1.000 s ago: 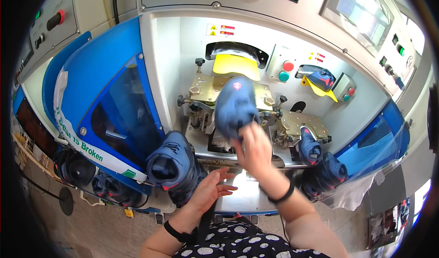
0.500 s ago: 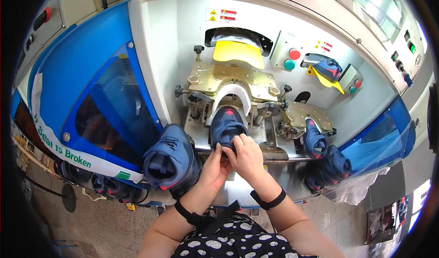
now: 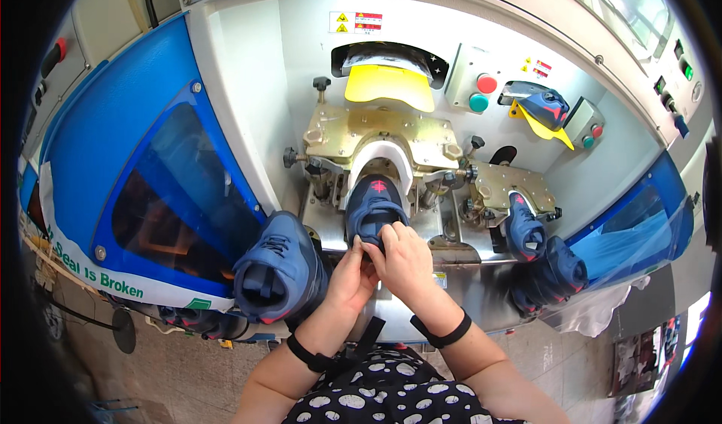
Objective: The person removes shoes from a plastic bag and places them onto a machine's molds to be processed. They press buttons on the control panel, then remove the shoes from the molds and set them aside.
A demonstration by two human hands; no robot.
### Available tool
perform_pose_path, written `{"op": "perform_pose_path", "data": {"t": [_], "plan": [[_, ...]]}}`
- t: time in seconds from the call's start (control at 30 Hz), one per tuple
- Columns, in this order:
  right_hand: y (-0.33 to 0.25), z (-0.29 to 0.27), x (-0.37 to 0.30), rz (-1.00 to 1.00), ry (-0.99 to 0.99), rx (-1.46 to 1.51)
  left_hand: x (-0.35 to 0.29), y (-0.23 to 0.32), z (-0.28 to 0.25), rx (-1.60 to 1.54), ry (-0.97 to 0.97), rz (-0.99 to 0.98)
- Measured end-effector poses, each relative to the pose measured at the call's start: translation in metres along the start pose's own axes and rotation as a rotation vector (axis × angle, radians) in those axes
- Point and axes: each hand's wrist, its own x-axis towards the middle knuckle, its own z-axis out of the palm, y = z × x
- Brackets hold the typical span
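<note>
A dark blue shoe upper (image 3: 366, 198) with a red mark lies toe-first against the white curved pad (image 3: 382, 150) of the machine's middle station. My left hand (image 3: 350, 280) pinches its near edge between thumb and fingers. Close beside it, my right hand (image 3: 404, 260) grips the same edge with bent fingers, partly over the upper's opening. The fingertips underneath are hidden. Above the pad sits a brass-coloured clamp plate (image 3: 380, 127) with black knobs.
Blue shoe uppers (image 3: 272, 274) stand left of my hands, with more uppers (image 3: 553, 274) at the right. Another upper (image 3: 524, 228) sits at the right station. A yellow flap (image 3: 389, 87) projects from a back-wall slot, beside red and green buttons (image 3: 483, 93). Blue side guards (image 3: 162, 168) flank the machine.
The whole view has shifted slightly. Both hands keep their hold on the near edge of the shoe upper, with barely any finger movement.
</note>
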Motion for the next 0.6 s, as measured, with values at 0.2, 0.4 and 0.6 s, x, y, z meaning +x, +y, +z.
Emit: {"op": "perform_pose_path", "data": {"t": [0.2, 0.4, 0.6], "plan": [[-0.010, -0.012, 0.003, 0.011, -0.004, 0.038, 0.002, -0.003, -0.009, 0.002, 0.033, 0.021], [0.010, -0.010, 0.031, -0.210, 0.022, 0.015, 0.002, -0.010, -0.009, 0.056, 0.080, 0.025], [0.022, 0.013, 0.019, -0.174, -0.225, -0.020, 0.006, -0.024, -0.022, 0.041, 0.124, 0.038]]}}
